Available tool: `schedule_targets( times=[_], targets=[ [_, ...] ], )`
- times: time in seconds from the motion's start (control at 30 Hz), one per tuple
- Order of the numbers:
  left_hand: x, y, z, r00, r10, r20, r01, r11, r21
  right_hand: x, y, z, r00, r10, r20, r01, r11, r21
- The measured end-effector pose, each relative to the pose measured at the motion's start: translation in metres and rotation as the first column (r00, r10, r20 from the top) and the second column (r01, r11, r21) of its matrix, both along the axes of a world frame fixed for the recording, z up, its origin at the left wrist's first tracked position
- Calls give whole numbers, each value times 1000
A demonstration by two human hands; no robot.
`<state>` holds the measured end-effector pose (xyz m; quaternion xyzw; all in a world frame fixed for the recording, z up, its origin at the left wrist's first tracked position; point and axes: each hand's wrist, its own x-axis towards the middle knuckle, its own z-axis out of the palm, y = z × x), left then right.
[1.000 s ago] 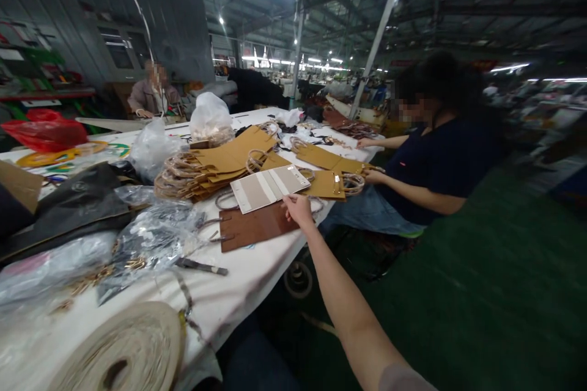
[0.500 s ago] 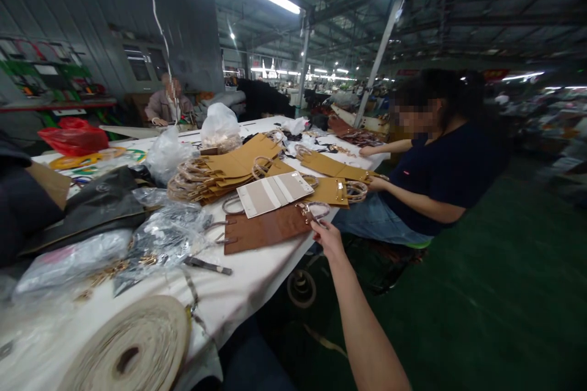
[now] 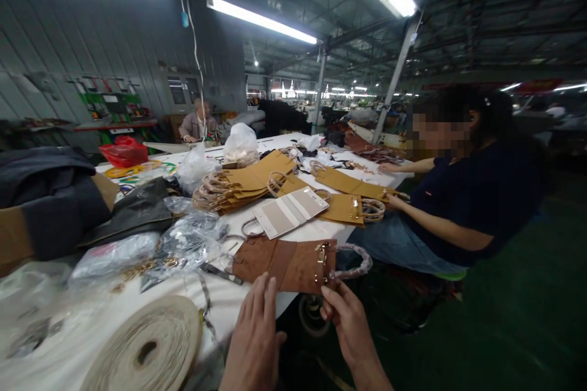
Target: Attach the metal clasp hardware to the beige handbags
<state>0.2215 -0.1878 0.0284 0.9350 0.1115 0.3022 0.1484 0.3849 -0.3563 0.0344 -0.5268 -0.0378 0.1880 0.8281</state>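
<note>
A brown bag panel (image 3: 275,263) lies across the table's front edge, with gold hardware near its right end and a plastic-wrapped handle (image 3: 355,264) beyond it. My right hand (image 3: 348,317) pinches the panel's lower right corner between thumb and fingers. Closer to the panel's middle, my left hand (image 3: 257,324) has its fingers stretched out at the lower edge; whether they touch it I cannot tell. Just behind lies a beige and white panel (image 3: 291,211) with a handle. A dark strip (image 3: 221,273) sits at the brown panel's left.
Stacked tan bag panels (image 3: 257,174) with wrapped handles lie farther back. A large tape roll (image 3: 151,342) stands front left, near clear plastic bags (image 3: 192,235). On the right a co-worker (image 3: 477,195) handles a tan panel (image 3: 343,208). Another person sits at the far side.
The brown panel has come nearer to me, its right handle extending outward. My left hand has entered the view beside it. My right hand keeps its grip, and the view has shifted left.
</note>
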Motion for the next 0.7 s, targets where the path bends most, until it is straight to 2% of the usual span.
schedule_targets(
  times=[0.1,0.2,0.27,0.33,0.47,0.57,0.63,0.7],
  targets=[
    [42,-4,10,995,53,-84,-44,993,111,-21,6,16,998,59,33,-60,998,16],
    [68,-1,24,959,66,-275,-37,993,109,-36,17,21,990,103,96,-104,995,2],
    [75,1,35,913,62,-403,-23,995,101,-40,24,22,980,122,157,-120,993,-23],
    [77,2,47,884,73,-461,-20,993,118,-39,28,23,967,153,202,-147,988,-44],
    [72,5,60,890,126,-438,-31,976,218,-15,18,26,894,289,342,-251,956,-152],
    [65,7,54,928,129,-351,-3,941,338,15,-3,24,784,446,432,-301,881,-365],
    [57,4,40,951,86,-297,42,917,398,34,-17,17,696,493,521,-229,841,-490],
    [48,-1,19,961,46,-272,75,905,419,45,-27,3,634,472,613,-108,838,-535]
  ],
)
